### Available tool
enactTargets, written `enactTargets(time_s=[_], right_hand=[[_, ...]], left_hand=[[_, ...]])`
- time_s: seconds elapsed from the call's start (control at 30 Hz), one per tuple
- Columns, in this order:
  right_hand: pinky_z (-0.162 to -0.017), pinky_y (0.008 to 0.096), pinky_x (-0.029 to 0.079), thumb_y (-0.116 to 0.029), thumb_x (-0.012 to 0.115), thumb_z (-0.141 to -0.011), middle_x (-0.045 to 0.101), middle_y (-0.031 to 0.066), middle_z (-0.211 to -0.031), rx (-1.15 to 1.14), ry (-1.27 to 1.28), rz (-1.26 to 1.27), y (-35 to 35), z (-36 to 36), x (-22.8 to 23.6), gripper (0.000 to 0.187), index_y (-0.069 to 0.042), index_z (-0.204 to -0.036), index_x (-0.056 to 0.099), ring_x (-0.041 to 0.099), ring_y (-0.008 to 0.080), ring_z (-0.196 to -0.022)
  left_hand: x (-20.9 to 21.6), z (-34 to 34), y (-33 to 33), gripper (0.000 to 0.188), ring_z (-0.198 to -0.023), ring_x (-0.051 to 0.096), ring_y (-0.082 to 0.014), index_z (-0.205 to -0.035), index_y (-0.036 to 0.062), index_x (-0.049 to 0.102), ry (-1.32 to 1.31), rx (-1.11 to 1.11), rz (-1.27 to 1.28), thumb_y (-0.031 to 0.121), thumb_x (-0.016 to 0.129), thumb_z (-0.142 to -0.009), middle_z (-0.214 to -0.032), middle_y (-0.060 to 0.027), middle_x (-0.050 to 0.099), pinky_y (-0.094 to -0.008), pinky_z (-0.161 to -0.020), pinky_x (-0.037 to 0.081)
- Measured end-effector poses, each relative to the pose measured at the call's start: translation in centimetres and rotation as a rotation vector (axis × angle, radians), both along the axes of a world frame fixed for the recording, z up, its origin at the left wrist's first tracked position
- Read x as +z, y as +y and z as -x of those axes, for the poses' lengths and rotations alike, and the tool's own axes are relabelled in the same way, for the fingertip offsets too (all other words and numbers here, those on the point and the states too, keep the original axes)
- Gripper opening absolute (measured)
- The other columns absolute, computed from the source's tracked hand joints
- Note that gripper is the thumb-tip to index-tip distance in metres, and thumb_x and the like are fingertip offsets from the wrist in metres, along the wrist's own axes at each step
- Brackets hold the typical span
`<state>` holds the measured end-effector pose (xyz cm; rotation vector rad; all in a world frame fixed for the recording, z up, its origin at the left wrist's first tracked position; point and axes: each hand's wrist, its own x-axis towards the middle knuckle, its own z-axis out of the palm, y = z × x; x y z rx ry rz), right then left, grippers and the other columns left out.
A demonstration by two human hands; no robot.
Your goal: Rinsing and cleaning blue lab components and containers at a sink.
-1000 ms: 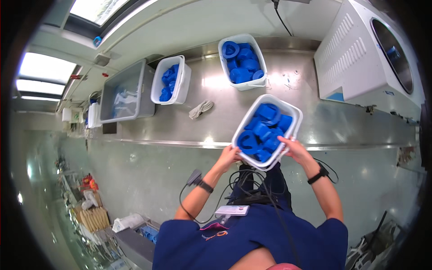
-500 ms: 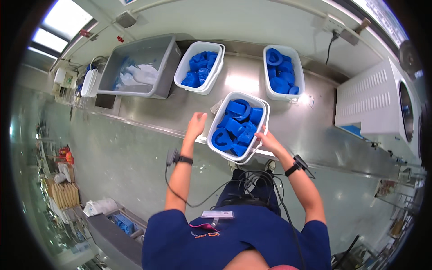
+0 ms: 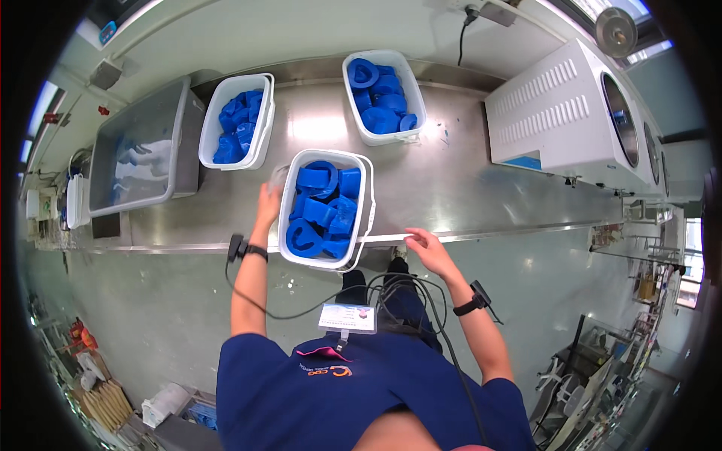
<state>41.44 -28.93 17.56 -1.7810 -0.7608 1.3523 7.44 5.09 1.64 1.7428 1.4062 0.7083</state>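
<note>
Steel is shining along the bench [image 3: 451, 199] in my feed, and a white machine [image 3: 553, 113] is standing toward its right end. I am seeing the front bucket [image 3: 310, 260] sitting at the near edge, holding blue pieces [image 3: 320, 212]. My right hand [image 3: 429, 252] is hovering empty, fingers parted, apart from the bucket's right side. Beside its left side, my left hand [image 3: 267, 206] is meeting a blurred pale cloth [image 3: 279, 177]; whether it is gripping that, I cannot tell.
</note>
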Motion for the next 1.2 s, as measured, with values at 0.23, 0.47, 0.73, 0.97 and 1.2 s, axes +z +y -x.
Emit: enactTargets(time_s=[0.23, 0.47, 0.73, 0.97, 1.2], right_hand=[[-0.091, 0.0328, 0.050, -0.022, 0.060, -0.094, 0.066, 0.0123, -0.116, 0.109, 0.096, -0.292, 5.4, -0.9, 6.6, 0.037, -0.002, -0.125, 0.058, 0.063, 0.0193, -0.106], [-0.103, 0.0331, 0.040, -0.041, 0.063, -0.093, 0.052, 0.0194, -0.137, 0.305, 0.367, -0.519, 6.0, -1.9, 11.5, 0.072, -0.004, -0.147, 0.034, 0.049, 0.0242, -0.128], [-0.054, 0.0242, 0.042, -0.043, 0.060, -0.094, 0.066, 0.0009, -0.084, -0.410, 0.691, -0.286, -2.5, -11.9, 8.9, 0.034, -0.010, -0.102, 0.063, 0.053, 0.0085, -0.062], [-0.059, 0.0227, 0.043, -0.032, 0.066, -0.092, 0.067, 0.0082, -0.094, -0.202, 0.266, -0.420, -11.7, -23.1, 8.3, 0.045, -0.006, -0.125, 0.050, 0.054, 0.0098, -0.067], [-0.083, 0.0412, 0.050, -0.023, 0.070, -0.084, 0.060, 0.0142, -0.114, -0.668, -0.137, -0.477, -13.4, -21.5, 2.4, 0.049, -0.004, -0.124, 0.050, 0.062, 0.0298, -0.099]], left_hand=[[11.8, 5.6, -8.1, 0.036, -0.106, 0.052, -0.0166, -0.127, 0.0057, 0.051, -0.488, 0.482, 0.110, 0.029, 0.037, -0.102, -0.118, -0.0070, 0.057, -0.0317, -0.092, 0.042], [28.7, -14.8, -21.5, 0.039, -0.122, 0.048, -0.0213, -0.131, 0.0059, 0.048, -0.964, 0.099, 0.088, 0.026, 0.035, -0.100, -0.133, -0.0092, 0.051, -0.0362, -0.102, 0.039], [28.3, -33.1, -28.7, 0.025, -0.068, 0.045, -0.0081, -0.087, 0.0072, 0.043, -0.448, -0.481, 0.105, 0.006, 0.067, -0.082, -0.077, 0.0008, 0.046, -0.0230, -0.059, 0.039], [37.2, -40.4, -30.0, 0.022, -0.076, 0.041, -0.0089, -0.087, 0.0084, 0.045, -0.521, -0.443, -0.114, 0.004, 0.065, -0.079, -0.079, 0.0005, 0.040, -0.0229, -0.066, 0.036], [33.7, -44.8, -38.9, 0.032, -0.097, 0.055, -0.0235, -0.102, 0.0047, 0.052, -0.386, -0.761, -0.054, -0.007, 0.061, -0.073, -0.100, -0.0114, 0.052, -0.0345, -0.079, 0.049]])
